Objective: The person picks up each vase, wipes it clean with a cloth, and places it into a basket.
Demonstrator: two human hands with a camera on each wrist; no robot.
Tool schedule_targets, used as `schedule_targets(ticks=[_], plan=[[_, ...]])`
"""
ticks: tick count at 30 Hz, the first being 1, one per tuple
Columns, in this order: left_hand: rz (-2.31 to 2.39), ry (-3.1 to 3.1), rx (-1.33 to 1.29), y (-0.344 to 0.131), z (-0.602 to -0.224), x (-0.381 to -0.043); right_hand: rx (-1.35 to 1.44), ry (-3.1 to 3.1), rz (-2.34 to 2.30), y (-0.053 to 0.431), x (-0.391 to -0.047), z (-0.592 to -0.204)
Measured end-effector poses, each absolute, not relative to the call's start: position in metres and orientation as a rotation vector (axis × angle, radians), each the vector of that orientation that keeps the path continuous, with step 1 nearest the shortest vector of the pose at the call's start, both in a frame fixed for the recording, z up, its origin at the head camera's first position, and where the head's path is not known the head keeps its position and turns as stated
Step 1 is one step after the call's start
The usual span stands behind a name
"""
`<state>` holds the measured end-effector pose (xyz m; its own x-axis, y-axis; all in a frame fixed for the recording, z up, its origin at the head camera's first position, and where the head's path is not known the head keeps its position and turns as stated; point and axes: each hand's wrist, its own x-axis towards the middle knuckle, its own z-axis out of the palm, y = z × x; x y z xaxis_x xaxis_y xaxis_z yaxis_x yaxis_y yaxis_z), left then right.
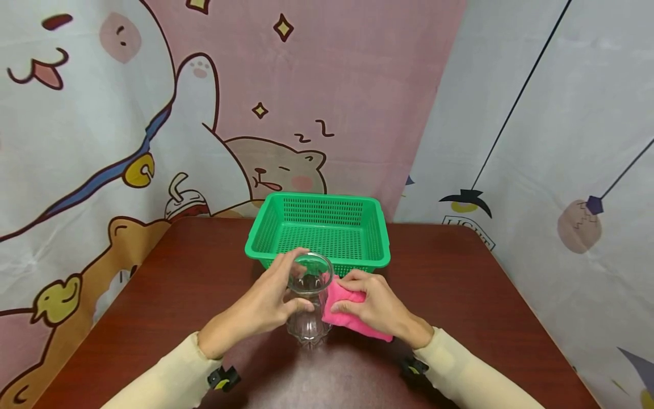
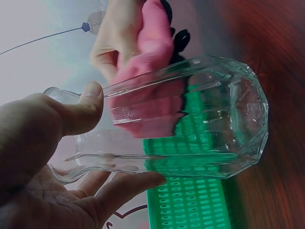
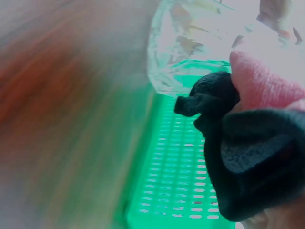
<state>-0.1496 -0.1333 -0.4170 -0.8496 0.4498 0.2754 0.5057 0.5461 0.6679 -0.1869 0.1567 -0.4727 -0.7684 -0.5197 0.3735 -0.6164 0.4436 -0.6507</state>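
Note:
A clear glass vase (image 1: 309, 324) with a flared rim and faceted lower body is held upright above the table near its middle. My left hand (image 1: 271, 298) grips it around the neck, thumb on the near side and fingers behind, as the left wrist view of the vase (image 2: 219, 119) shows. In my right hand (image 1: 380, 304) a pink cloth (image 1: 339, 301) with a dark edge is bunched between thumb and fingers. The cloth (image 2: 147, 100) lies against the side of the glass. Much of the right hand is hidden by cloth in the right wrist view.
Behind the vase, a green perforated plastic basket (image 1: 327, 241) stands at the table's back edge. The dark red-brown wooden table (image 1: 214, 272) reaches a cartoon-printed curtain (image 1: 357, 113) at the back and sides.

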Motion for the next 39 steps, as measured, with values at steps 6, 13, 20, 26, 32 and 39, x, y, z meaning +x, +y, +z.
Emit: schedule_targets(ticks=[6, 13, 20, 26, 32, 39], plan=[[-1.212, -2.698, -0.848, -0.133, -0.418, -0.151, 0.998, -2.463, 1.364, 0.153, -0.189, -0.463], [-1.190, -2.697, -0.865, -0.133, -0.419, -0.152, 0.979, -2.404, 1.523, 0.152, -0.190, -0.458], [-1.191, -2.700, -0.857, -0.133, -0.417, -0.151, 0.980, -2.377, 1.573, 0.154, -0.192, -0.455], [-1.191, -2.705, -0.843, -0.133, -0.417, -0.150, 0.932, -2.369, 1.647, 0.157, -0.190, -0.447], [-1.189, -2.701, -0.837, -0.135, -0.418, -0.151, 0.924, -2.342, 1.620, 0.159, -0.193, -0.442], [-1.215, -2.709, -0.839, -0.135, -0.419, -0.151, 0.928, -2.318, 1.610, 0.160, -0.194, -0.442]])
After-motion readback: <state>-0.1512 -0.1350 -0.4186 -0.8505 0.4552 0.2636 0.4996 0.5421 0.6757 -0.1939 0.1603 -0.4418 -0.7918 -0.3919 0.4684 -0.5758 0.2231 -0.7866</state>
